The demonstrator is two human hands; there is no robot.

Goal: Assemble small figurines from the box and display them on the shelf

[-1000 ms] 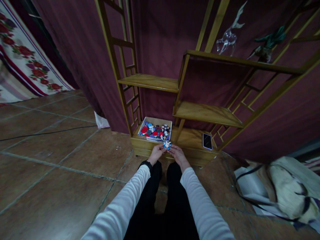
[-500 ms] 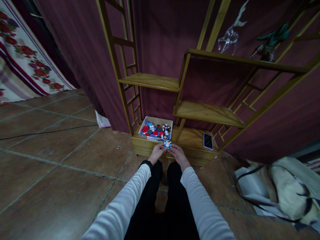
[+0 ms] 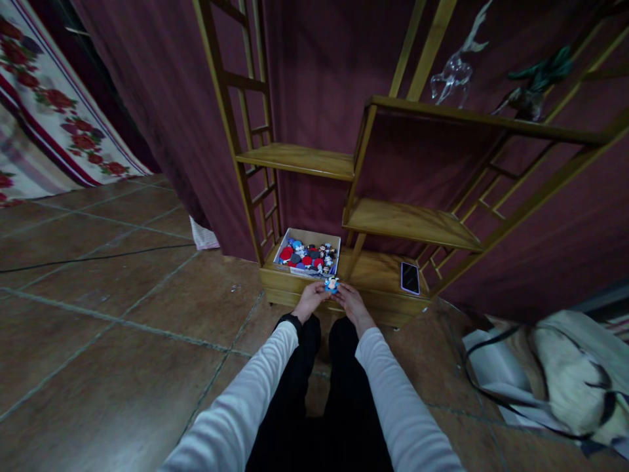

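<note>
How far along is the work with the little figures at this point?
Done: little to show; besides the box, the rack carries only a glass deer, a green ornament and a phone. In hand: the left hand and right hand together hold one small blue figure just in front of the box. Left: the box holds a heap of figures.

Between the box [image 3: 307, 234] and the phone [image 3: 409, 278] the bottom shelf [image 3: 378, 270] lies open; a slanted post [image 3: 354, 253] stands just behind.
</note>
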